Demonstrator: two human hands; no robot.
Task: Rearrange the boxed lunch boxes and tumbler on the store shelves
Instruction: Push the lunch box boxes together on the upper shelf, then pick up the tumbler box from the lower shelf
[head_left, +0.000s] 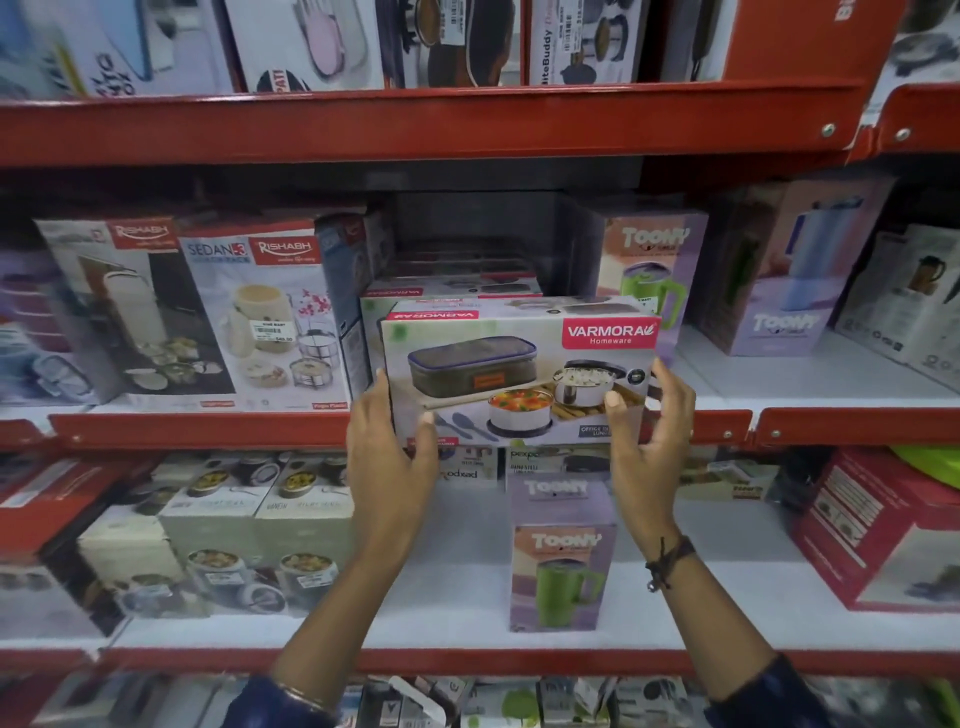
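A Varmora lunch box carton (514, 364) stands at the front of the middle shelf, its picture side facing me. My left hand (389, 441) grips its lower left corner, thumb on the front face. My right hand (649, 421) grips its lower right corner the same way. More Varmora cartons (452, 291) are stacked right behind it. A purple Toony tumbler box (561, 556) with a green mug pictured stands alone on the white shelf below, between my forearms. Another Toony box (654, 270) stands on the middle shelf just right of the held carton.
Rishabh Sedan lunch box cartons (260, 317) fill the middle shelf to the left. More Toony boxes (784, 291) stand at the right. Red shelf edges (208, 428) run across. Steel container boxes (234, 530) crowd the lower left, and a red carton (878, 530) sits at the lower right.
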